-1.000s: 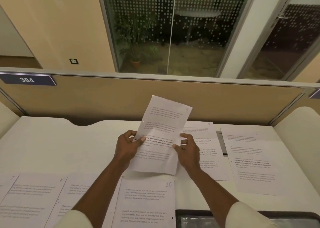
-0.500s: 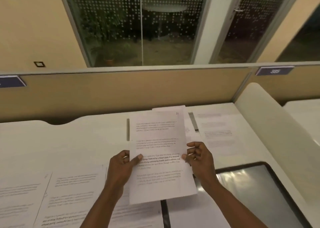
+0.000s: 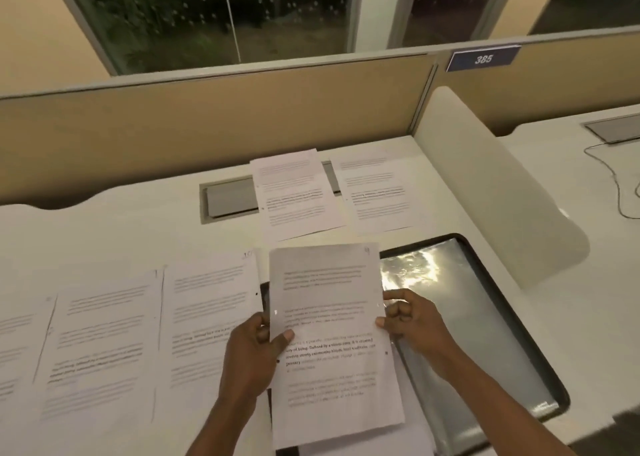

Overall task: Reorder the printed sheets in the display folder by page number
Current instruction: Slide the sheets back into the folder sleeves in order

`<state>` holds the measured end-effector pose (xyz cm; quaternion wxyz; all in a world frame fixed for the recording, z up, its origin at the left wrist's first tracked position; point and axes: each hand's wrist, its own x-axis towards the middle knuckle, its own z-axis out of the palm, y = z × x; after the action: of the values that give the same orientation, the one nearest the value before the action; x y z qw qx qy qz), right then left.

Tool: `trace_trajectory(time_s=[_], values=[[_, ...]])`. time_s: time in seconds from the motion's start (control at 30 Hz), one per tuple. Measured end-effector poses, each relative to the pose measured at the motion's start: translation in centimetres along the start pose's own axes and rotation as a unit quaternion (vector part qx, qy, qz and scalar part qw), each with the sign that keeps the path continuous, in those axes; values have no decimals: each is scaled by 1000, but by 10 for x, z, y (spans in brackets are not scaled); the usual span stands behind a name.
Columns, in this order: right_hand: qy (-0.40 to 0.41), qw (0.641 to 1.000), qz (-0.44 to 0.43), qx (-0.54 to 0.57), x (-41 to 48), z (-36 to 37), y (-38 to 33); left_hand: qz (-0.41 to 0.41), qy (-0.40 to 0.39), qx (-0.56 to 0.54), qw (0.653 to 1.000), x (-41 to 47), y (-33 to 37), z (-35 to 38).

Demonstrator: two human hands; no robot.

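I hold one printed sheet (image 3: 332, 337) upright in the lower centre of the frame. My left hand (image 3: 249, 358) pinches its left edge, thumb on the printed face and fingers behind. My right hand (image 3: 412, 320) pinches the right edge with curled fingers. The display folder (image 3: 464, 303) lies open just right of the sheet, its glossy sleeve catching glare. The sheet's lower part overlaps the folder's near side.

More sheets sit in a row (image 3: 104, 344) across the lower left, and two more sheets (image 3: 298, 192) lie at upper centre on the desk (image 3: 121, 240).

I seem to be placing this page by its number, which is too blurred in the top right corner to read. To do this well, I should keep both edges lightly taut so the paper doesn't buckle. I should confirm the number against its neighbours before I let go.
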<state>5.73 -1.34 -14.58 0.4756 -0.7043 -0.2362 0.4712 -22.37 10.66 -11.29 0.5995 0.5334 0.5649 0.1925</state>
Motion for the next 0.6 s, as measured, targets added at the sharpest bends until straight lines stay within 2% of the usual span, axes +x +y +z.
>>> trace_trajectory(time_s=[0.1, 0.37, 0.5, 0.6], values=[[-20, 1000, -11, -17, -1, -34, 1, -14, 3, 25, 1000, -18, -5, 32], [-72, 992, -59, -87, 15, -116, -16, 14, 42, 72, 996, -55, 8, 115], [-104, 979, -93, -149, 25, -142, -30, 31, 60, 76, 995, -66, 10, 143], [-96, 973, -110, -177, 36, -152, -43, 43, 71, 93, 992, -75, 14, 157]])
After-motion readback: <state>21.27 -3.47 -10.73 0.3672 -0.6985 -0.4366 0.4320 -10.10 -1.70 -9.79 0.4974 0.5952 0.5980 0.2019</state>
